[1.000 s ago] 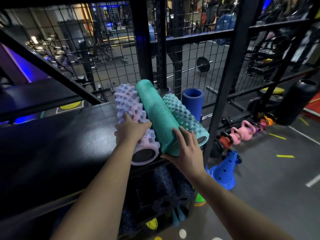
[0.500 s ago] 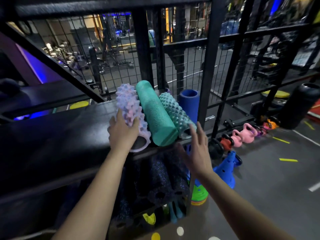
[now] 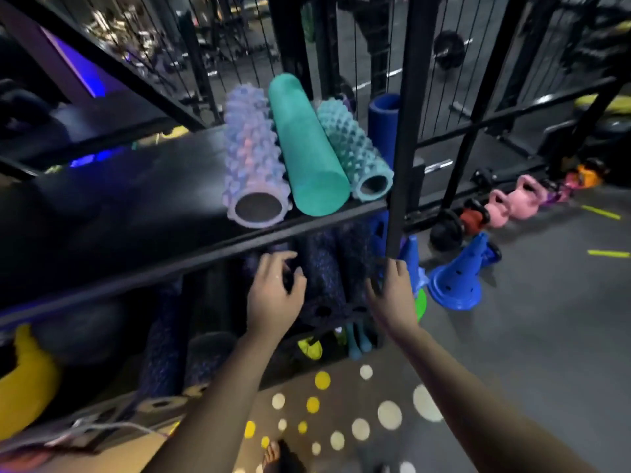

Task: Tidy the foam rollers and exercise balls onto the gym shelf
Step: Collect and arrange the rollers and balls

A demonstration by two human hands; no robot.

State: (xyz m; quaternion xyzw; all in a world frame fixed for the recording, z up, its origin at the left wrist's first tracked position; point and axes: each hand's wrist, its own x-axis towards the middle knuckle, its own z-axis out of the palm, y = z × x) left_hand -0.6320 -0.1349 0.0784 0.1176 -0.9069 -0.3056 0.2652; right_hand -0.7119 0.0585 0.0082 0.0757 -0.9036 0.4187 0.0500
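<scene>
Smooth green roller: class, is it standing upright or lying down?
Lying down. The smooth green roller rests lengthwise on the shelf, between a pale bumpy roller and a green bumpy roller.

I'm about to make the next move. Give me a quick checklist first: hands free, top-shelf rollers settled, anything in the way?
1. Left hand free: ok, its fingers are loosely curled and hold nothing.
2. Right hand free: ok, it holds nothing.
3. Right hand apart from the upright post: cannot tell, its fingertips are right at the post.
4. Lilac spiky roller, smooth teal roller and bumpy teal roller lying side by side on the upper shelf: ok.
5. Roller ends safely back from the shelf's front edge: cannot tell, the lilac one's end sits very near it.
6. Dark speckled rollers on the lower shelf within reach: ok, they are just beyond both hands.
</scene>
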